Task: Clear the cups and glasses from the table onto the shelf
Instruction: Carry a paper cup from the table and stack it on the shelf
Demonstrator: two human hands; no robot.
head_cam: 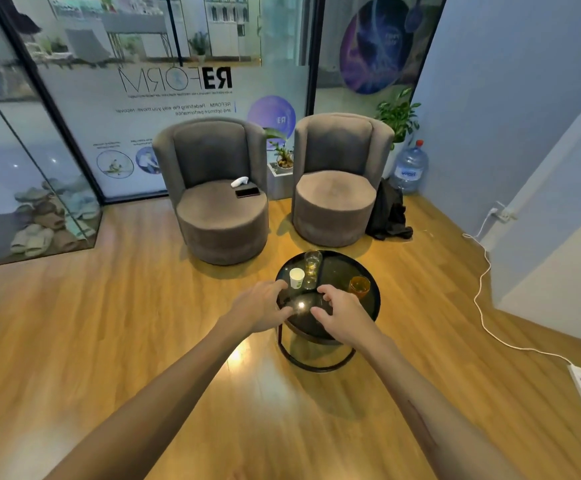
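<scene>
both hands out over the round black table (368, 271), left hand (259, 308) and right hand (339, 308) loosely curled, fingers grasping nothing; paper cup (296, 278), clear glass (312, 263), amber glass (359, 287) untouched.

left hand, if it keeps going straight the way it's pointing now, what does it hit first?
Probably the white paper cup. The left hand reaches up and right over the near edge of the round black table, and the cup sits just beyond its fingertips. Depth from this single view is uncertain.
</scene>
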